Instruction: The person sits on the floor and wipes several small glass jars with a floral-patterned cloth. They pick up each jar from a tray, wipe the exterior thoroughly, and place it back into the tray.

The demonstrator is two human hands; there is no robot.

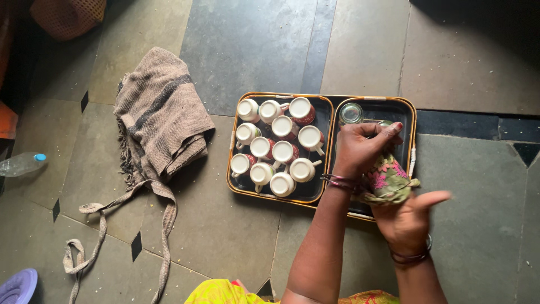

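Nearest to you, your right hand (406,220) is closed around the lower end of a floral cloth in green and pink (388,179), thumb sticking out to the side, with a bangle at the wrist. Just beyond it, your left hand (360,147) presses its fingers onto the top of the same cloth bundle, so both grips are clenched on it; something glassy shows at the cloth's upper edge, but you cannot tell what is wrapped inside. The bundle sits over the right-hand dark rectangular tray with an orange rim (412,121), which lies on the grey stone floor (253,45). In that tray's far left corner stands a clear round drinking glass (351,113), apart from your fingers. Touching it on the left is a second matching tray (322,101), packed with eleven small white ceramic cups with handles and dark red patterned sides (281,151), all upright and crowded together. Farther left, a coarse brown woven cloth bag with long straps (160,118) lies crumpled on the floor, and a clear plastic bottle with a blue cap (22,164) lies at the left edge.
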